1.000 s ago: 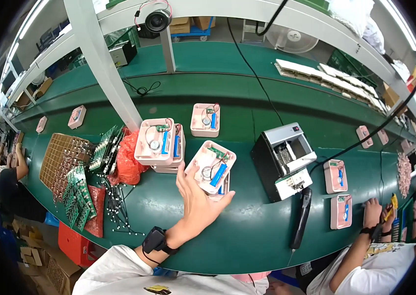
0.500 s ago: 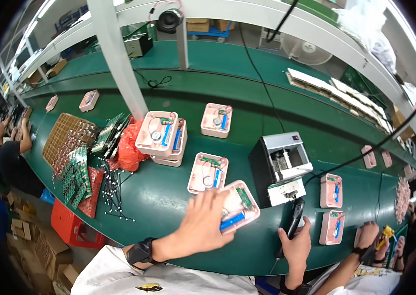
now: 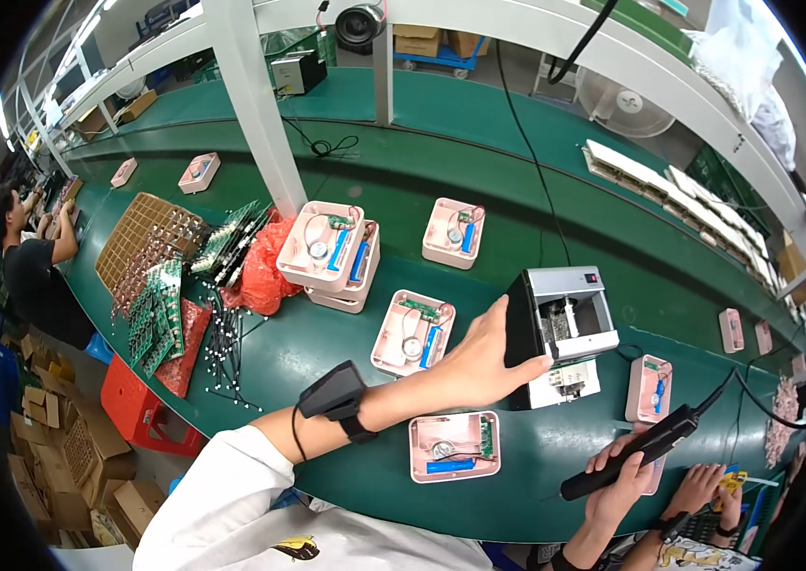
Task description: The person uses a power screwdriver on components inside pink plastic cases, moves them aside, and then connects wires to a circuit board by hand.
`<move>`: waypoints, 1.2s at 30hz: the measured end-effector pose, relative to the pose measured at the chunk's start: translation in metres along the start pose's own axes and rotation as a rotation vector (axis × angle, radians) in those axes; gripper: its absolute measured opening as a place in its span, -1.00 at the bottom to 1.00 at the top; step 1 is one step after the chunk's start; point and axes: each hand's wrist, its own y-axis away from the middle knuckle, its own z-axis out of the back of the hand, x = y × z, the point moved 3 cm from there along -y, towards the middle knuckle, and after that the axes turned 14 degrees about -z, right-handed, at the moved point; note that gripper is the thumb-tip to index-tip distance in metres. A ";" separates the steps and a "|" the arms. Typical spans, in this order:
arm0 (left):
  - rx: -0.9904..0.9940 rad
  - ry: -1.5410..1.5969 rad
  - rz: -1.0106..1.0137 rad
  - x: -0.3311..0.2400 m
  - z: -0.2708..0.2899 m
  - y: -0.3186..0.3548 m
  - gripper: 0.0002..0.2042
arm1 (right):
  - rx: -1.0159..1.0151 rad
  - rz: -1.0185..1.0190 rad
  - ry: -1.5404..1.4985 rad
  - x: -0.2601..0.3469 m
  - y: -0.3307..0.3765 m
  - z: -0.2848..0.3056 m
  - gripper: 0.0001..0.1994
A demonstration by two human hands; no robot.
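My left hand reaches across the green bench, fingers spread against the front left corner of a grey and black box-shaped machine; it holds nothing. A black band sits on that wrist. Just below my forearm an open pink housing with a blue cell and small green board lies near the bench's front edge. A second open pink housing lies left of my hand. My right hand grips a black electric screwdriver, tip pointing left, over the front edge.
Stacked pink housings, another housing behind and one right of the machine. Green circuit boards, a red bag and a brown tray lie left. A co-worker's hands are lower right; another person stands far left.
My left hand carried a pink housing from mid-bench toward the front edge, let go of it, then moved up to the machine. My right hand came into view holding the screwdriver.
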 end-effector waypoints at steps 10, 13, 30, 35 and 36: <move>0.025 0.158 -0.277 0.004 -0.047 -0.072 -0.01 | 0.169 0.611 -0.050 0.081 -0.017 -0.017 -0.36; 0.030 0.215 -0.250 -0.006 -0.033 -0.079 -0.09 | 0.236 0.719 -0.053 0.092 -0.032 -0.026 -0.36; -0.146 -0.612 0.359 0.090 0.044 -0.147 0.01 | -0.143 0.538 -0.031 -0.004 -0.129 0.014 -0.78; -0.200 -0.502 0.158 0.074 0.051 -0.117 0.05 | 0.005 0.766 -0.144 0.068 -0.105 0.013 -0.75; -0.209 -0.506 0.181 0.074 0.050 -0.100 0.05 | 0.079 0.830 -0.181 0.087 -0.102 0.003 -0.74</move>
